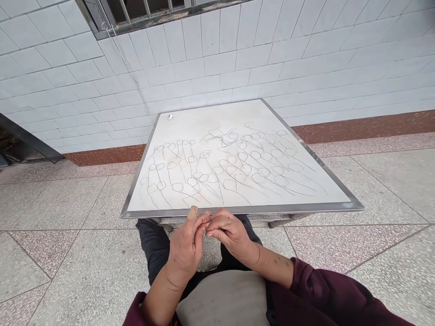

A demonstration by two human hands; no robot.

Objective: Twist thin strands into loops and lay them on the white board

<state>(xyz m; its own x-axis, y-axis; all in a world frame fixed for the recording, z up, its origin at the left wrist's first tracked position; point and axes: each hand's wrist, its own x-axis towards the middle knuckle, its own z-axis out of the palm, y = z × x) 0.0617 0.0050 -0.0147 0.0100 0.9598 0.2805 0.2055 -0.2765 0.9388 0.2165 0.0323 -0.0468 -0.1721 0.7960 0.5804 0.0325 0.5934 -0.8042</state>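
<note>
White tiled wall (190, 74) across the far side, speckled floor (102, 253) around, metal-edged white counter (210, 113) in the middle. Left hand (186, 244) and right hand (231, 232) meet near the counter's near edge, thumbs and fingers drawn together in pinches; anything held is too fine to make out, so can't tell if they grasp something. Thin dark looped strands (200, 175) lie over the counter, mid to near, left to right; material unclear. Tan wrap (193, 212) on a left-hand finger; tiny red-and-white object (170, 117), far left corner. Step looks like fine two-handed fingertip work, probably on one strand; next move likely calls for a light, precise pinch.
</note>
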